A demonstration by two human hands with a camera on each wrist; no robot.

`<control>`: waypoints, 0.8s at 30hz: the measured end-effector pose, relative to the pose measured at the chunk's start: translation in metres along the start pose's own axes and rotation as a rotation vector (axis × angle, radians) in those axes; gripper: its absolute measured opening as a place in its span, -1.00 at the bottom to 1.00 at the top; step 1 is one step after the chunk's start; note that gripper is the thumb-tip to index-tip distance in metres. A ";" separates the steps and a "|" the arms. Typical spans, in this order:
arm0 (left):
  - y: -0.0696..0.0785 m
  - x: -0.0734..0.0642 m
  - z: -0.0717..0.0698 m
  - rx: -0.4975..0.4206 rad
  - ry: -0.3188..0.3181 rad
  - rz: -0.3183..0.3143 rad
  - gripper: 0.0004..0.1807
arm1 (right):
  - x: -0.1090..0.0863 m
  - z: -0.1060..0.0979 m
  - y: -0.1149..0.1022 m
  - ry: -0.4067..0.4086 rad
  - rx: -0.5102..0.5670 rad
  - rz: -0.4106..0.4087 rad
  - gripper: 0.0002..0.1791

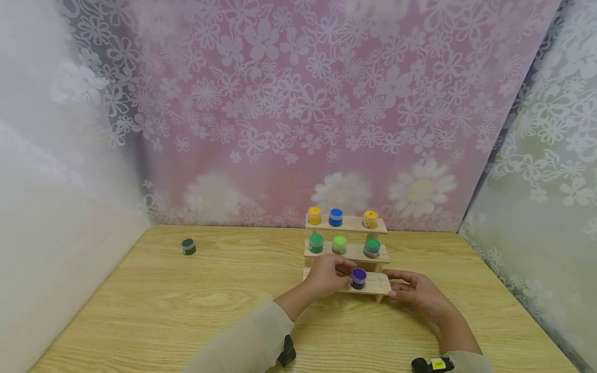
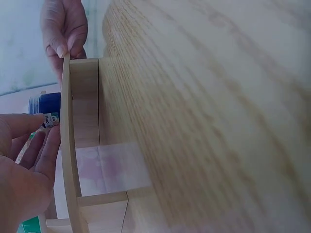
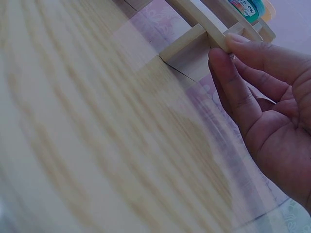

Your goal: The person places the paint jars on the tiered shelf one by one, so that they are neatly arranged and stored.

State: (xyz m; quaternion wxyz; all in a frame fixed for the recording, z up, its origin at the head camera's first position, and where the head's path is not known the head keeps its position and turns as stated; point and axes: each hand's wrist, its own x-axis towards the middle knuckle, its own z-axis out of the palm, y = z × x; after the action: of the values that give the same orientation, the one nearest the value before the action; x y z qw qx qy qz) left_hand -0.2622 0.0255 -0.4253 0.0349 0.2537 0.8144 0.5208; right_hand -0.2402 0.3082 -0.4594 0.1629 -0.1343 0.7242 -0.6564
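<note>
A small purple paint jar (image 1: pixel 358 278) stands on the lowest step of a three-step wooden rack (image 1: pixel 380 284). My left hand (image 1: pixel 328 275) pinches that jar from its left side. In the left wrist view, the thumb and fingers of my left hand (image 2: pixel 29 160) meet the jar (image 2: pixel 50 108) at its label, close against the board. At the rack's right end, my right hand (image 1: pixel 420 295) grips the edge of the lowest step. The right wrist view shows the thumb and forefinger of my right hand (image 3: pixel 272 87) pinching the end of that board.
On the middle step sit a green jar (image 1: pixel 316 243), a light green jar (image 1: pixel 339 244) and another green jar (image 1: pixel 372 247). The top step bears a yellow jar (image 1: pixel 314 215), a blue jar (image 1: pixel 336 217) and another yellow jar (image 1: pixel 370 219). A dark green jar (image 1: pixel 188 246) stands far left on the table.
</note>
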 end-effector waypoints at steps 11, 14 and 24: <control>-0.005 -0.015 -0.020 -0.099 0.045 0.050 -0.76 | 0.000 0.000 -0.001 0.008 -0.024 0.000 -0.29; -0.006 -0.022 -0.029 -0.107 0.062 0.071 -0.76 | -0.001 0.000 -0.002 0.006 -0.031 -0.006 -0.28; -0.016 -0.050 -0.055 -0.088 0.109 0.094 -0.74 | -0.001 0.002 -0.002 0.001 -0.029 -0.001 -0.27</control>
State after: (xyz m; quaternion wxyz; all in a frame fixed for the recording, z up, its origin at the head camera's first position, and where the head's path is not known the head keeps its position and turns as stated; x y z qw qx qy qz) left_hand -0.2424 -0.0477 -0.4251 -0.0228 0.2610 0.7785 0.5703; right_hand -0.2385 0.3071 -0.4571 0.1604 -0.1367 0.7336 -0.6461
